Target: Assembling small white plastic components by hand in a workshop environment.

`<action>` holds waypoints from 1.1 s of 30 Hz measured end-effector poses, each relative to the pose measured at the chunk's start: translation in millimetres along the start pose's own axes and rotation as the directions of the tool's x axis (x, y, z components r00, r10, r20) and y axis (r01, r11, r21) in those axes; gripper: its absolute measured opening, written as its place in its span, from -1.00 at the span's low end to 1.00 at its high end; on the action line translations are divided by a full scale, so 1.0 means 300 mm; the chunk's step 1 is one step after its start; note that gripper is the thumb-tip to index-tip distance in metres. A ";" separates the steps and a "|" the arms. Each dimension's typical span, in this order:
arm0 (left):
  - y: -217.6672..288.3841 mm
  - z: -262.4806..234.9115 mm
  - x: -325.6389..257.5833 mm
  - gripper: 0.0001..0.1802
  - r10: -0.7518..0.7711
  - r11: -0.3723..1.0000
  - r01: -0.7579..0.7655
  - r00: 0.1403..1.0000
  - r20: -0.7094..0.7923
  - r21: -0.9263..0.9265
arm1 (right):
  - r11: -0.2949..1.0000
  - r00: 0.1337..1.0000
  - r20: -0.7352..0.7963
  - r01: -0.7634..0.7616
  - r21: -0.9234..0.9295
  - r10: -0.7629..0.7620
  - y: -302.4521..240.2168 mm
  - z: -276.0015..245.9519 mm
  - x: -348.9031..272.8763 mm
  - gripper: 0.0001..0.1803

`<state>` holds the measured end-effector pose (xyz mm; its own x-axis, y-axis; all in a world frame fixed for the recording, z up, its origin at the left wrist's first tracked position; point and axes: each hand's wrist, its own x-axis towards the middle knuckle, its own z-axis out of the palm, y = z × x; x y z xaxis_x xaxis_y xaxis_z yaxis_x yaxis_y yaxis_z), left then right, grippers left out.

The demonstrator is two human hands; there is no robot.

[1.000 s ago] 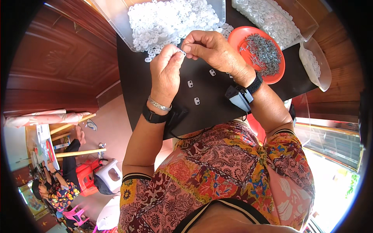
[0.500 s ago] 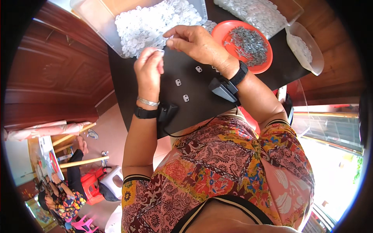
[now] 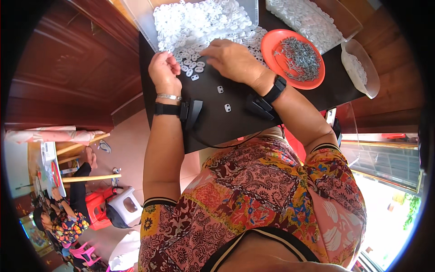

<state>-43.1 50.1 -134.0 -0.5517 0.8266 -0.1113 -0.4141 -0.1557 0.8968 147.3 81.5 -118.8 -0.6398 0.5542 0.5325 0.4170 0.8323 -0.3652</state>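
Note:
My left hand (image 3: 164,71) is curled closed at the near left edge of a spread of small white oval plastic pieces (image 3: 190,63). Whatever its fingertips may hold is too small to make out. To its right, my right hand (image 3: 233,62) reaches leftward over the same spread, palm down, fingers loosely extended and a little apart. No piece shows in it. Closer to me, three squarish white pieces with dark holes lie apart on the dark table: one by my left hand (image 3: 195,77), a middle piece (image 3: 220,89) and a nearer piece (image 3: 227,108).
A clear bin (image 3: 257,13) heaped with white pieces stands behind my hands. On the right are an orange-red plate (image 3: 270,50) of metal screws or pins, a second clear bin (image 3: 358,28) and a white scoop (image 3: 372,81). Another person (image 3: 68,222) sits far left.
The view has shifted slightly. My hands, earlier close together with a small white piece at the left fingertips, have drawn apart. Loose white pieces and one squarish piece now show between them.

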 end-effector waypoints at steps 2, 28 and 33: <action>-0.014 0.002 0.000 -0.86 -0.004 1.000 0.004 1.000 -0.011 0.015 | 0.996 0.996 0.050 0.076 -0.045 -0.074 -0.008 0.036 -0.003 -0.76; -0.017 0.036 -0.052 -0.87 -0.003 0.998 -0.003 0.996 0.086 0.069 | 0.997 0.984 0.162 0.079 -0.003 -0.077 -0.018 0.022 -0.015 -0.88; -0.003 0.058 -0.074 -0.88 0.050 0.996 -0.060 0.991 0.126 0.072 | 0.905 0.979 0.131 -0.195 0.379 0.156 -0.005 -0.004 0.005 -0.87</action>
<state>-17.9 41.5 -124.9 -0.4765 0.8791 -0.0113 -0.3271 -0.1654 0.9304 146.4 81.2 -116.4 -0.6454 0.6712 0.3645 0.2575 0.6405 -0.7235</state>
